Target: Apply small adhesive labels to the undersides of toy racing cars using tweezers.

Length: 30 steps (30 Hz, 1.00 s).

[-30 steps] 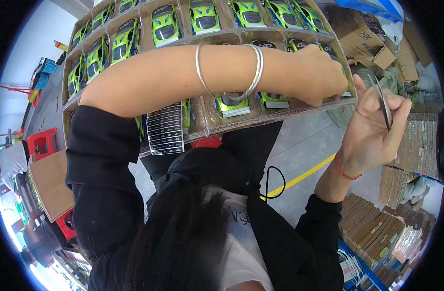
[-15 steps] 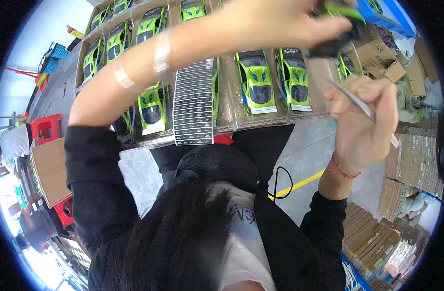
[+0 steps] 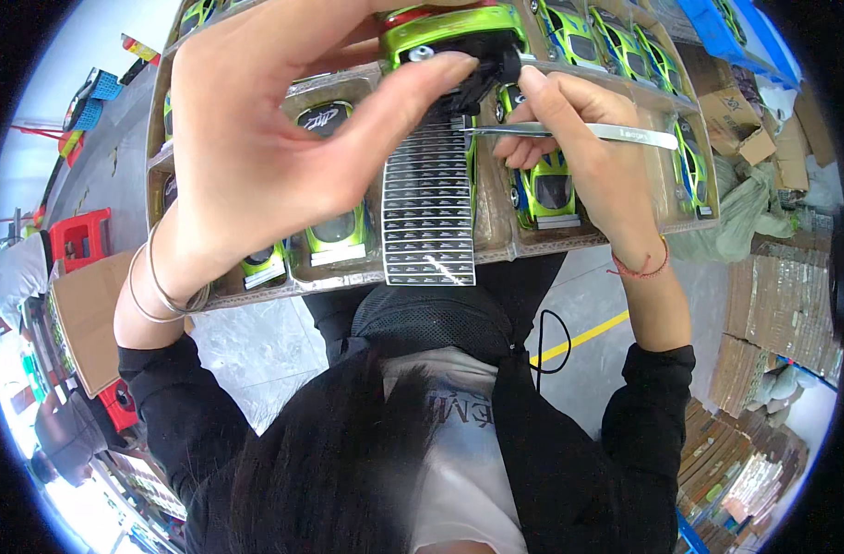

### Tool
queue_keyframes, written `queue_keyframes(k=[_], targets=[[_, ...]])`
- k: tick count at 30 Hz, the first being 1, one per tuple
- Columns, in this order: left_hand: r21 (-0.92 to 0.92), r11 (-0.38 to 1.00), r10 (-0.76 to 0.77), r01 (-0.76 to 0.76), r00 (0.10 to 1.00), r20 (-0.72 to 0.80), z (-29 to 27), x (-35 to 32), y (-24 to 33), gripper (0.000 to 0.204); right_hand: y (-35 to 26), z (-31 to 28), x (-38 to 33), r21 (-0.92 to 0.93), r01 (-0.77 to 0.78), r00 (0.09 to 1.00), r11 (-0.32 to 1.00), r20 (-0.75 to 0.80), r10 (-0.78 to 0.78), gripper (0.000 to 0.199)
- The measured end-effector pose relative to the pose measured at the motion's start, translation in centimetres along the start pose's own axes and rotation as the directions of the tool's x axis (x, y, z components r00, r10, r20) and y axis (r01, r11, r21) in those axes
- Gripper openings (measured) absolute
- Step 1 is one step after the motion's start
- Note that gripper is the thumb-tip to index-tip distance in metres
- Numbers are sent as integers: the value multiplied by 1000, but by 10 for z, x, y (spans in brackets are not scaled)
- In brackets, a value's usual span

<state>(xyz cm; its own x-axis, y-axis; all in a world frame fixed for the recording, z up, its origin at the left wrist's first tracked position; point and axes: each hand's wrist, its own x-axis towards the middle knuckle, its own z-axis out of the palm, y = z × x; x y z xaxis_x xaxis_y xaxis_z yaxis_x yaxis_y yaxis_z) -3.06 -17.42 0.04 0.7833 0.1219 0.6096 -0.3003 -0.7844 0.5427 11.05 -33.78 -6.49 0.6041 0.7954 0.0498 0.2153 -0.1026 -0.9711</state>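
Note:
My left hand point(image 3: 265, 129) grips a green toy car point(image 3: 445, 35) and holds it up close, tilted so that its black underside partly shows. Pinched in my right hand point(image 3: 592, 152) are metal tweezers point(image 3: 625, 134). Their tip points left and meets the upper part of a sticker sheet point(image 3: 429, 226), just below the car; whether a sticker is caught in it is too small to tell. The long sheet, with rows of small black labels, lies over the front of a cardboard tray point(image 3: 569, 244). More green toy cars point(image 3: 337, 231) sit in the tray's compartments, some hidden by my hands.
Stacks of flattened cardboard point(image 3: 782, 295) stand on the right, near an open carton point(image 3: 731, 115) and a blue crate point(image 3: 749, 46). On the left are a red stool point(image 3: 80, 238) and a brown box point(image 3: 94, 319). A black cable point(image 3: 556, 319) hangs below the tray.
My left hand has brought the car from the far right of the tray back to the middle. My right hand has moved left, taking the tweezers' tip to the sticker sheet.

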Motion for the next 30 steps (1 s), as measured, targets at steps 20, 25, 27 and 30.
queue_keyframes(k=[20,25,27,30], targets=[[-8,976,219,-220,975,-37,-2,-11,-27,36,6,4,2,5,29,1000,1000,0,-29,33],[2,977,215,-215,976,-26,-4,-10,-19,36,4,7,2,16,22,1000,1000,-9,-21,33],[-18,984,178,-178,984,-24,-5,-11,-18,36,5,7,2,11,20,1000,1000,-5,-20,34],[-48,991,122,-123,992,-19,-7,-13,-17,36,5,6,3,1,24,1000,1000,-8,-24,34]])
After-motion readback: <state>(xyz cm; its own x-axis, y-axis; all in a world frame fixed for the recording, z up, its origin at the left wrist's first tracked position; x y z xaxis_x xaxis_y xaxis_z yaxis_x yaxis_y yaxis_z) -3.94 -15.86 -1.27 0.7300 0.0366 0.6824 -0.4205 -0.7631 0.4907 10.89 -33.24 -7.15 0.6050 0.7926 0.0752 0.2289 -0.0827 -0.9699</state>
